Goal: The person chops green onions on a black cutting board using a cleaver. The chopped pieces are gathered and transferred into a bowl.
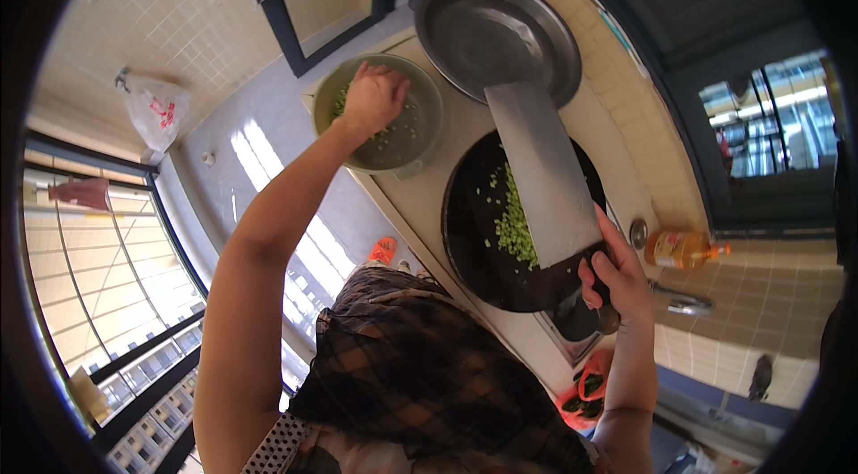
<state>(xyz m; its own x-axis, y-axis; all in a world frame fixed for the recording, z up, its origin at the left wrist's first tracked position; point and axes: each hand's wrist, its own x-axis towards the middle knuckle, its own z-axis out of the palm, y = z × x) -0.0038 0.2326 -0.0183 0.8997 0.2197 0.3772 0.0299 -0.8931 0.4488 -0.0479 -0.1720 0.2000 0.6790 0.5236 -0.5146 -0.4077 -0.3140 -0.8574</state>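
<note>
My right hand (618, 266) grips the dark handle of a wide-bladed cleaver (543, 172). The blade is over a round black chopping board (476, 259), where a pile of finely chopped green vegetable (515, 226) lies beside its edge and is partly covered by it. Over a pale green plastic basin (429, 105) is my left hand (377, 97), its fingers bent. More chopped green bits (342, 102) cling inside that basin, mostly on its left side. Whether the left fingers hold any bits cannot be made out.
A large stainless steel basin (462, 38) stands at the counter's far end, close to the cleaver's tip. Right of the board are a sink (570, 340), a metal faucet (690, 303) and an orange bottle (677, 249). A red plastic bag (600, 367) holds dark green vegetables.
</note>
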